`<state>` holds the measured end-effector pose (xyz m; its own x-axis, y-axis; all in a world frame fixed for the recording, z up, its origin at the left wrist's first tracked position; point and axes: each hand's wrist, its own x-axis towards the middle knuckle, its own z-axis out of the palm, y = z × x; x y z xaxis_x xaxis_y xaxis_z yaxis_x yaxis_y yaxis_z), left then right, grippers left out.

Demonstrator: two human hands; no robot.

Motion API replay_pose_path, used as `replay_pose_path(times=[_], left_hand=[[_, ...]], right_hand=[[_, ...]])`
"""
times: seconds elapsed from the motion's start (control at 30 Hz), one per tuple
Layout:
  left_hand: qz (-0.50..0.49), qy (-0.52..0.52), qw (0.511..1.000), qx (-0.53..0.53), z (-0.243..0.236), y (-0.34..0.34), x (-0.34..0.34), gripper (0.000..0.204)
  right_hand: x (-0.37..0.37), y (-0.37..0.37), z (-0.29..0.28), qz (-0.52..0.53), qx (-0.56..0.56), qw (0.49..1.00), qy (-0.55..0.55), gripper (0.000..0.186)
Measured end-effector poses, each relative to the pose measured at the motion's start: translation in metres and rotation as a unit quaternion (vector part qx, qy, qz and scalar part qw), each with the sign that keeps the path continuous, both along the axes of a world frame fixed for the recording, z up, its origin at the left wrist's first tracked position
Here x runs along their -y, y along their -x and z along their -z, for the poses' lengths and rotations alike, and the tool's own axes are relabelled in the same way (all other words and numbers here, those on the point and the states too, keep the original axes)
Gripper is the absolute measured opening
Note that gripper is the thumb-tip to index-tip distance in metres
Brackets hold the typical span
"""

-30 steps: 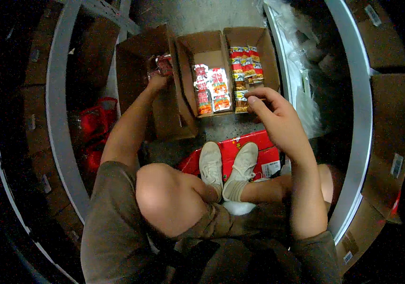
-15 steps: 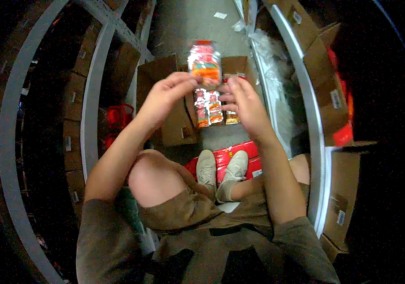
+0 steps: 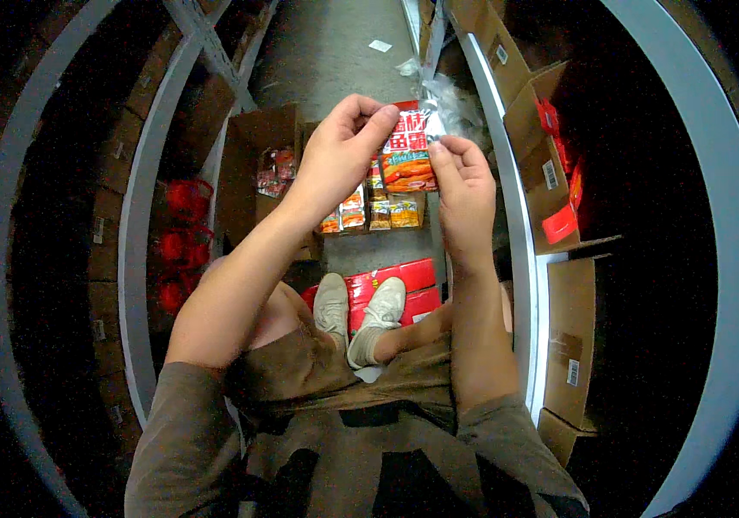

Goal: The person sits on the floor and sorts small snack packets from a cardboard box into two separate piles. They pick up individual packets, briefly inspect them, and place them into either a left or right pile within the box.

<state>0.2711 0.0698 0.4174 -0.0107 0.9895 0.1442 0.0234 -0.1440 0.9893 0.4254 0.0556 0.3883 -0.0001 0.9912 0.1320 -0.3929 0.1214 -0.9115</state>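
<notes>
A shiny snack packet (image 3: 410, 162), red and white above with an orange food picture below, is held up in front of me. My left hand (image 3: 348, 142) pinches its upper left edge between thumb and fingers. On the packet's right edge, my right hand (image 3: 464, 177) closes thumb against curled fingers. Beneath my hands, an open cardboard box on the floor holds several more packets, orange-and-white ones (image 3: 353, 210) beside yellow ones (image 3: 404, 213). My left forearm and the held packet hide part of that box.
Left of the packets stands a taller open carton (image 3: 253, 142) with small red packets inside. Metal shelving (image 3: 505, 173) with cardboard boxes lines both sides. Under my shoes lies a red package (image 3: 412, 276). Clear plastic wrap (image 3: 455, 99) lies by the right shelf.
The packet has come right and slightly down, and my right hand has closed on its edge. The view has shifted, showing more of the left carton and right shelf.
</notes>
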Motion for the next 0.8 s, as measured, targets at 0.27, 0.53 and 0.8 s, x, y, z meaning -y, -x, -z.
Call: replay_pose_path(times=[0.27,0.53,0.8], left_hand=[[0.033,0.042,0.998,0.038,0.014,0.019,-0.006,0.032],[0.006,-0.005,0.997,-0.083,0.006,0.027,-0.012,0.041],[0.033,-0.018,0.99,-0.135,0.012,0.039,-0.022,0.034]], right_hand=[[-0.002,0.016,-0.004,-0.036,0.013,0.999,0.008,0.018],[-0.004,0.025,0.002,0.015,0.068,0.997,-0.028,0.017],[-0.008,0.03,0.004,0.026,0.096,0.994,-0.034,0.019]])
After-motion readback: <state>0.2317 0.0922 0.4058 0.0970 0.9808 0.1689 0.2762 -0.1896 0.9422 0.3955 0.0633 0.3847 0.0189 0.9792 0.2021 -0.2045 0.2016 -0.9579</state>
